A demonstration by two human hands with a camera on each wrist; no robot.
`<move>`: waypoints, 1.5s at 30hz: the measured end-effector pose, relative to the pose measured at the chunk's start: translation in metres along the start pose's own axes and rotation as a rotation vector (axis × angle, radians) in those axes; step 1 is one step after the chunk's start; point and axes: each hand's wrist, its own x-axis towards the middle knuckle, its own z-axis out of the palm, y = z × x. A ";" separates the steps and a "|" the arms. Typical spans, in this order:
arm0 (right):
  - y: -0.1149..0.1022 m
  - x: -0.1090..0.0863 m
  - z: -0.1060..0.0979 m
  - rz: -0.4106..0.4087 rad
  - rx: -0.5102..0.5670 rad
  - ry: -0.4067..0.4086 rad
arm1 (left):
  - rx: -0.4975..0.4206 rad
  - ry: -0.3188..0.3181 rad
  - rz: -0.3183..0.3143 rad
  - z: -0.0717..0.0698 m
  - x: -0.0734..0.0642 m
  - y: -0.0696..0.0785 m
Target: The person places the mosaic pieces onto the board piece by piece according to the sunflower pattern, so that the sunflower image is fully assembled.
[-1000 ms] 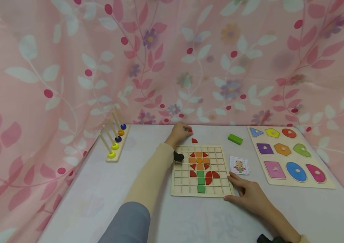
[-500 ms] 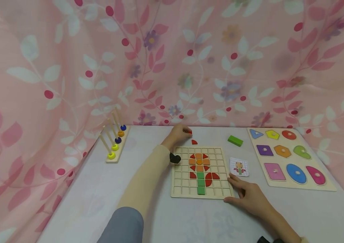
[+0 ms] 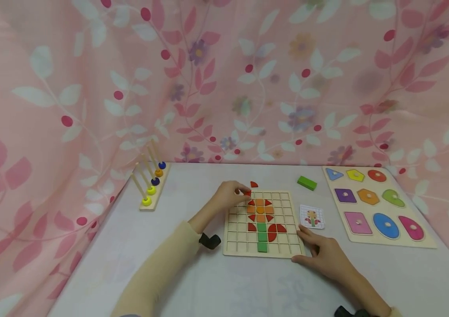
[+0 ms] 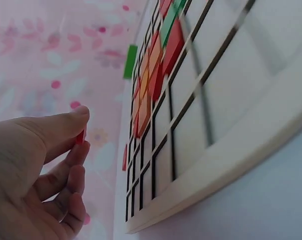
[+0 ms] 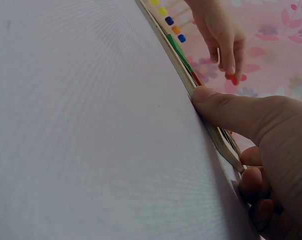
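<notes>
My left hand [image 3: 228, 196] pinches a small red piece [image 4: 81, 136] between thumb and fingertips, over the far left part of the wooden grid board [image 3: 242, 247]. On the board lies a flower pattern: orange squares around a yellow-orange centre [image 3: 260, 210], small red triangles, a green stem [image 3: 262, 236], and red quarter-round leaves [image 3: 273, 232]. The stem's right side has more red than its left, where one red leaf piece [image 3: 252, 227] lies. My right hand [image 3: 325, 255] grips the board's near right corner, thumb on the front edge and fingers at the right side.
A loose red quarter-round piece [image 3: 254, 184] lies just beyond the board. Further right are a green block [image 3: 307, 183] and a pattern card [image 3: 312, 217]. A knobbed shape puzzle [image 3: 367, 211] lies far right; a peg stand with rings [image 3: 154, 187] stands left.
My left hand has come back toward me from the table's far edge, carrying the red piece over the board's far left part. My right hand stays at the corner.
</notes>
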 end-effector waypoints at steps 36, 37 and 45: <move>-0.002 -0.004 -0.001 -0.013 -0.006 -0.013 | -0.031 0.056 0.038 0.041 -0.100 -0.004; -0.002 -0.003 -0.001 -0.013 -0.006 -0.009 | -0.028 0.063 0.045 0.042 -0.099 -0.004; 0.000 -0.001 -0.002 -0.038 -0.023 0.005 | -0.024 0.074 0.049 0.041 -0.095 -0.002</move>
